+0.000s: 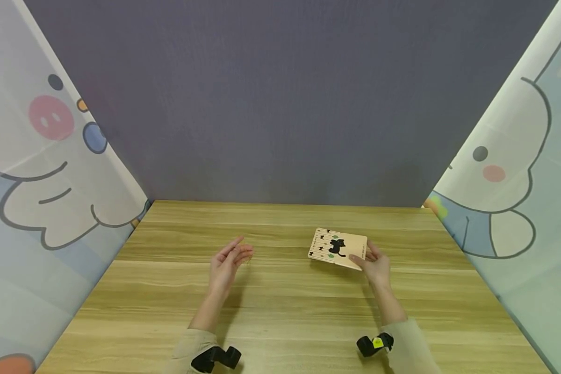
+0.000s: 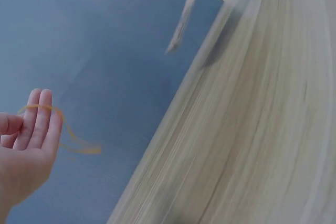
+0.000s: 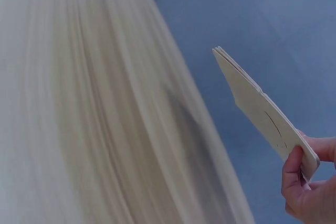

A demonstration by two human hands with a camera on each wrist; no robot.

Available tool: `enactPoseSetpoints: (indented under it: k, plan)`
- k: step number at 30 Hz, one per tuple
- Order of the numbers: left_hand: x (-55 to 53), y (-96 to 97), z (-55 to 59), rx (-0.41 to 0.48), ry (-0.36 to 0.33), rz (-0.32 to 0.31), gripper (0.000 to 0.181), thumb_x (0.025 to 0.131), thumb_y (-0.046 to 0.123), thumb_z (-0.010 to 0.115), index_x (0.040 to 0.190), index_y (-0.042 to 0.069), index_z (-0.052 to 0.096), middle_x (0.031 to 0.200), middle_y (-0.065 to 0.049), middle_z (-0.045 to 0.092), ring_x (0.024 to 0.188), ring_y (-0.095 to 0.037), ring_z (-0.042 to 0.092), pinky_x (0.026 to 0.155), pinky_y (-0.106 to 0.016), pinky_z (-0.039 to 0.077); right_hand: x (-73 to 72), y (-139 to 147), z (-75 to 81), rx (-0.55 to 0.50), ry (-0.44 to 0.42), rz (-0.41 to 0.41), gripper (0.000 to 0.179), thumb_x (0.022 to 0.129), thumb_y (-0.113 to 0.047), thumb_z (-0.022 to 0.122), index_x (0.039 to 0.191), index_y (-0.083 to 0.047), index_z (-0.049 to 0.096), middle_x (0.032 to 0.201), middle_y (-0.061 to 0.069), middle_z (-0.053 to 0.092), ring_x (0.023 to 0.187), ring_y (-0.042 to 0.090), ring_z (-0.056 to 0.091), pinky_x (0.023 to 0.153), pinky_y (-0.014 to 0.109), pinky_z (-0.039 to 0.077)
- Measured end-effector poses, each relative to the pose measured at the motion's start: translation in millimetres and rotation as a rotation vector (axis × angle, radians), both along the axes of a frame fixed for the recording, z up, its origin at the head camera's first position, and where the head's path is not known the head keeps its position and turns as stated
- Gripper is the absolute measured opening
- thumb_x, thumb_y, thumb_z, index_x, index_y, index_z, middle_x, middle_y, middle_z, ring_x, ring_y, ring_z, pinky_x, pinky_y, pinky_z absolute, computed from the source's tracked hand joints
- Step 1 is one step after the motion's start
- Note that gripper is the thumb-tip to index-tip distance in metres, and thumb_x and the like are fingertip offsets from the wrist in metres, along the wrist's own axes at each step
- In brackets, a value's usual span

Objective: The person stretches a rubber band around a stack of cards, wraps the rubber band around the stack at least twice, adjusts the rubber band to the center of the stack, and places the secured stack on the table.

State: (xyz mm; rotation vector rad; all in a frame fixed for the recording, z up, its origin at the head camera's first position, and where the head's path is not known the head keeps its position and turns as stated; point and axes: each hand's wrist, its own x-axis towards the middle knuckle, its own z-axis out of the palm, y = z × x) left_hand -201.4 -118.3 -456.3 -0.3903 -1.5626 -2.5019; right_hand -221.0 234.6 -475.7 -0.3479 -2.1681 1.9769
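Observation:
In the head view my left hand (image 1: 224, 267) is raised above the left-middle of the table. Its thumb and index finger pinch a thin yellow rubber band (image 2: 90, 150), which loops across the other, fairly straight fingers and dangles loosely, blurred at its end. My right hand (image 1: 376, 266) grips the near right corner of a small beige notebook (image 1: 352, 244), thumb on top. A black cat, stripes and green leaves decorate its upper face. Held tilted above the table, the notebook shows its layered edge, with a small notch midway, in the right wrist view. The hands are well apart.
Beneath both hands lies a wood-grain table (image 1: 280, 322). A dark grey panel (image 1: 280, 104) rises at its far edge. Cartoon-printed curtains (image 1: 51, 208) flank the left and right sides. Each wrist wears a black strap camera (image 1: 215, 358).

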Motion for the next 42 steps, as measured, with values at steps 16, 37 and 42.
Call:
enactPoseSetpoints:
  k: [16,37,42]
  plan:
    - [9.3,17.7,9.9,-0.224,0.081,0.068,0.059,0.076,-0.015,0.059,0.13,-0.002,0.04,0.109,-0.034,0.051,0.086,-0.032,0.061,0.058,-0.032,0.053,-4.9,-9,-17.8,-0.203,0.128,0.074,0.082,0.065,-0.009,0.078,0.135,-0.015,0.037,0.105,0.017,0.059,0.088,0.02,0.061,0.072,0.027,0.051]
    - [26.7,47.2,41.0,-0.427,0.033,0.056,0.059,0.064,-0.009,0.073,0.118,-0.006,0.05,0.115,-0.02,0.052,0.097,-0.026,0.048,0.079,-0.044,0.046,-11.0,-21,-37.5,-0.312,0.156,0.101,0.08,0.061,-0.005,0.079,0.131,-0.023,0.043,0.11,0.019,0.055,0.095,0.029,0.058,0.077,0.031,0.049]
    - [23.6,49.9,36.7,-0.422,0.05,0.043,0.066,0.06,-0.008,0.076,0.12,-0.001,0.05,0.116,-0.015,0.053,0.092,-0.027,0.049,0.077,-0.037,0.045,-6.2,-27,-34.0,-0.322,0.178,0.12,0.078,0.064,-0.003,0.077,0.131,-0.023,0.042,0.111,0.02,0.054,0.096,0.03,0.057,0.079,0.031,0.048]
